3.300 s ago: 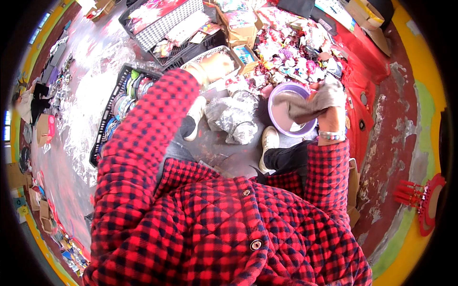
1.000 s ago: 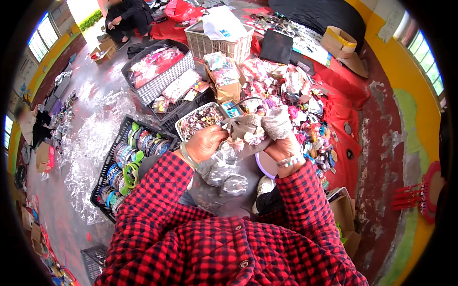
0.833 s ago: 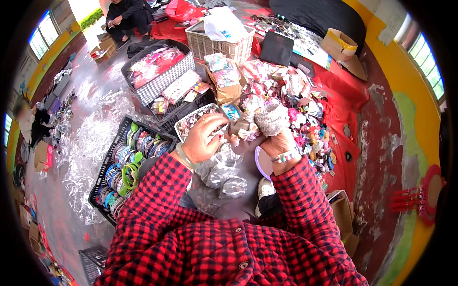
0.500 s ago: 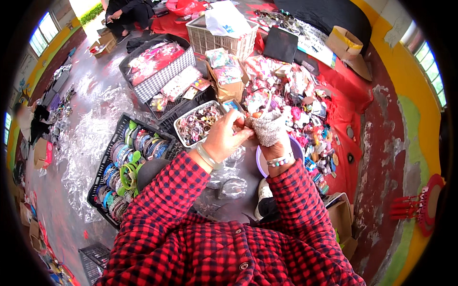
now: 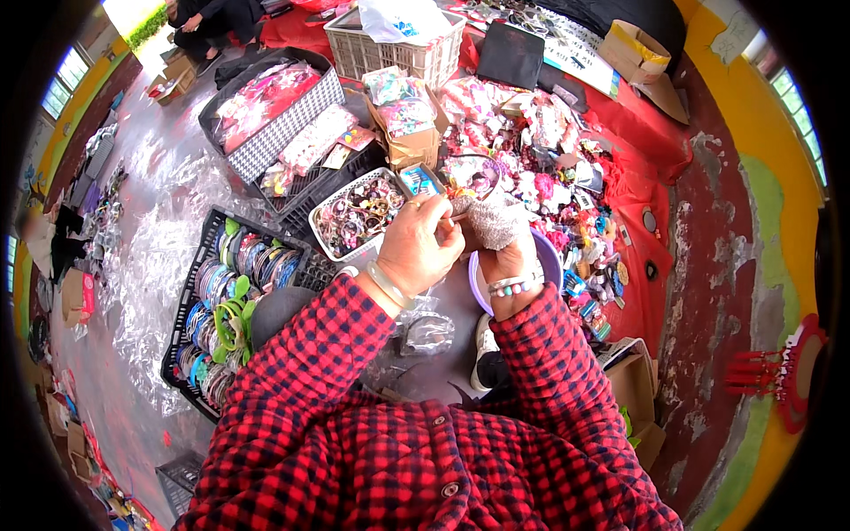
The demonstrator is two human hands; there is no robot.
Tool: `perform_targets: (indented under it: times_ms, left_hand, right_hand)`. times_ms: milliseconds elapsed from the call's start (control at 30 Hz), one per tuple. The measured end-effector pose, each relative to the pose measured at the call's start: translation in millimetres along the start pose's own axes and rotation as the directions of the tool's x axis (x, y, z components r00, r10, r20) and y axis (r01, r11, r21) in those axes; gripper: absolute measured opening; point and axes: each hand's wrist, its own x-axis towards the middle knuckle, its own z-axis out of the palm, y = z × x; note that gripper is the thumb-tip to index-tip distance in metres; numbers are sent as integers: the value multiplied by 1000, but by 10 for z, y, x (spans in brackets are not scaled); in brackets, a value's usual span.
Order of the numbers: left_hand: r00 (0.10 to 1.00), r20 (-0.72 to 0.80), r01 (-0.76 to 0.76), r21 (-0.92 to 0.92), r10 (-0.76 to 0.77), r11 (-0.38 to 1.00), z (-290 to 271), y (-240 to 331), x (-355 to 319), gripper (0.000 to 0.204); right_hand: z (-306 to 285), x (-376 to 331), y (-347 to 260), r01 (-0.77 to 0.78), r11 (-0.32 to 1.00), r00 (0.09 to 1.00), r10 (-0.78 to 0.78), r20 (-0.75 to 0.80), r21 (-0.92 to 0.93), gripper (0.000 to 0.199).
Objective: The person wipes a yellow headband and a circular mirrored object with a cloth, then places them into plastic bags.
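Pinching a half-hidden thin piece point(image 5: 459, 215) with the left hand point(image 5: 416, 248) — gripped bunched grey cloth point(image 5: 496, 221) in the right hand point(image 5: 513, 258), just above frame centre.
Possibly risked dropping the piece into the purple basin point(image 5: 550, 258), right of centre — through a loosened pinch.

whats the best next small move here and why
Probably a gentle rub with the grey cloth while the left hand steadies: the right hand holds the cloth, and the left hand's curled fingers are right beside it, though what lies between is mostly hidden.
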Motion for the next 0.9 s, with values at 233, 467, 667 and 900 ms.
perform_targets:
  times_ms: [233,467,667,900]
  left_hand:
    - [999,18,-43,-57,44,997,0,-58,-37,14]
    - [966,202,213,-264,-162,941,-86,-25,42,10]
    - [973,199,148,-164,-114,975,-43,-191,11,10]
    - [960,269,138,-187,-84,973,-101,-171,14,6]
  right_hand:
    - [17,2,87,97,994,987,-90,-134,44,16]
    - [13,37,194,6,998,997,-1,-83,62,19]
    - [163,-80,201,42,996,975,-57,-214,-74,19]
    - [167,-80,117,78,997,980,-74,-183,17,18]
